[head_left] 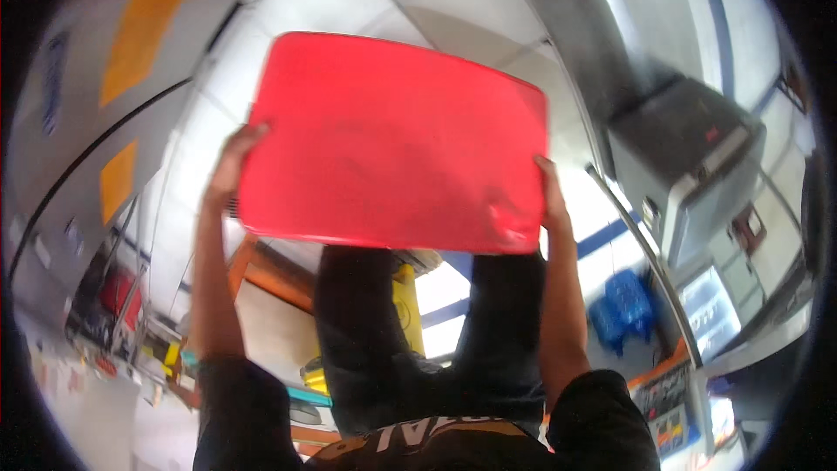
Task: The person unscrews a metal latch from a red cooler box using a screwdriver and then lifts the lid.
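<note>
A large red rectangular panel (392,139) with rounded corners is held up in front of my legs, tilted slightly down to the right. Its broad face fills the middle of the head view, and its other side is hidden. My left hand (228,164) grips its left edge, with the thumb lying on the red face. On the opposite edge my right hand (552,194) has its thumb against the rim. The remaining fingers of both hands are mostly behind the panel. Some dark smudges and a shiny dent mark the lower right of the face.
Right of the panel are a grey box-shaped appliance (689,144) and a long metal rail (647,257). Blue bottle-like containers (623,305) sit beyond my right forearm. A yellow object (406,310) shows between my legs, near an orange-brown bar (275,277). Grey panelling (78,113) stands at left.
</note>
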Demonstrator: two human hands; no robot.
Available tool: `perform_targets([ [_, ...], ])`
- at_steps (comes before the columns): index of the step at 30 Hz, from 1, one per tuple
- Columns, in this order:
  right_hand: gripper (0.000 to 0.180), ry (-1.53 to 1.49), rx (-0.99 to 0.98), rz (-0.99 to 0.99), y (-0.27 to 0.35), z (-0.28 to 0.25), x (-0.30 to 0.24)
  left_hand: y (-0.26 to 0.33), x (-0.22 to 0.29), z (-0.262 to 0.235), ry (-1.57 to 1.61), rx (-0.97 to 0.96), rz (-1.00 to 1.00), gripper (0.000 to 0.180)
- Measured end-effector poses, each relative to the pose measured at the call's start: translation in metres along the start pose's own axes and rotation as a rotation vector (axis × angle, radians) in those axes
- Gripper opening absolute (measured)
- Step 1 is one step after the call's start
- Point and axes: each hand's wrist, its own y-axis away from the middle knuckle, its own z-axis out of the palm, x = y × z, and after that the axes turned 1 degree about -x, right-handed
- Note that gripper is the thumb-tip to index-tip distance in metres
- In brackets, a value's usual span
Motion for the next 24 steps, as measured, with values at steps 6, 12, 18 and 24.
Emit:
perform_targets([
  [6, 0.063, -0.069, -0.121, -0.113, 0.051, 0.043, -0.1, 0.159, -0.046, -0.002, 0.172, 0.277, 0.279, 0.068],
  [12, 0.08, 0.215, -0.262, -0.217, 0.21, 0.096, -0.289, 0.395, -0.04, 0.027, 0.474, 0.514, 0.352, 0.074],
  [18, 0.066, 0.399, -0.675, -0.383, 0.363, 0.163, -0.386, 0.602, -0.069, 0.072, 0.707, 0.718, 0.647, 0.066],
  [24, 0.054, 0.445, -0.982, -0.448, 0.417, 0.255, -0.425, 0.723, -0.083, 0.12, 0.925, 0.985, 0.498, 0.052],
])
